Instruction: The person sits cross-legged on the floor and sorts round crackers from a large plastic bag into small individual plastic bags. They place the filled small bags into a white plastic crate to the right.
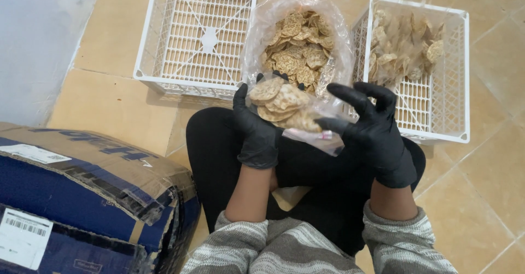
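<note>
Both my hands wear black gloves. My left hand (256, 129) cups a small clear plastic bag (290, 110) filled with round tan crackers, held above my lap. My right hand (372, 126) pinches the open end of that same bag with thumb and fingers spread. Just beyond it sits a large clear bag of loose crackers (298, 47) on the tiled floor.
A white plastic crate (158, 44) stands empty at the back left. Another white crate (448, 104) at the right holds several small packed cracker bags (404, 44). A taped cardboard box wrapped in blue (93, 197) lies at my left. A pale wall (38, 39) borders the far left.
</note>
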